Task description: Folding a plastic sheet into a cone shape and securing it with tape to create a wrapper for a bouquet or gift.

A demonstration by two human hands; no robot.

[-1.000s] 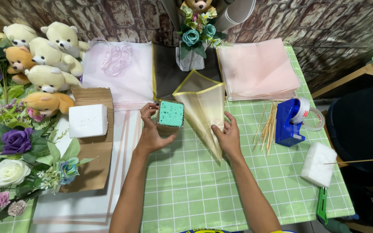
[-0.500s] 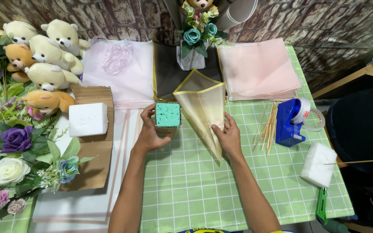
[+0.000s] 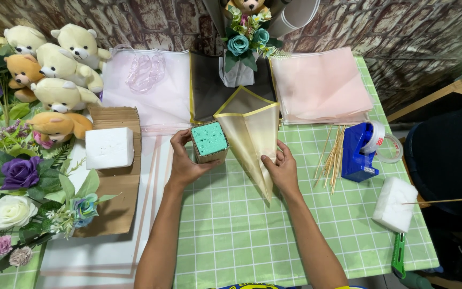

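My left hand point(image 3: 184, 160) grips a small cube of green floral foam in a brown paper wrap point(image 3: 209, 141), held just above the green checked tablecloth point(image 3: 231, 235). A cream, gold-edged sheet folded into a cone point(image 3: 252, 134) lies to its right, point towards me. My right hand point(image 3: 282, 170) presses flat on the lower part of that cone. The foam cube touches the cone's left edge.
Plush bears point(image 3: 54, 75) and artificial flowers point(image 3: 12, 182) fill the left side. A white foam block point(image 3: 109, 147) sits on corrugated card. Pink sheets point(image 3: 322, 88), wooden skewers point(image 3: 332, 155), a blue tape dispenser point(image 3: 362, 150), another foam block point(image 3: 394, 203) and a green knife point(image 3: 399, 254) lie right.
My left hand has turned the foam cube so its green top faces up and lowered it beside the cone. My right hand stays on the cone.
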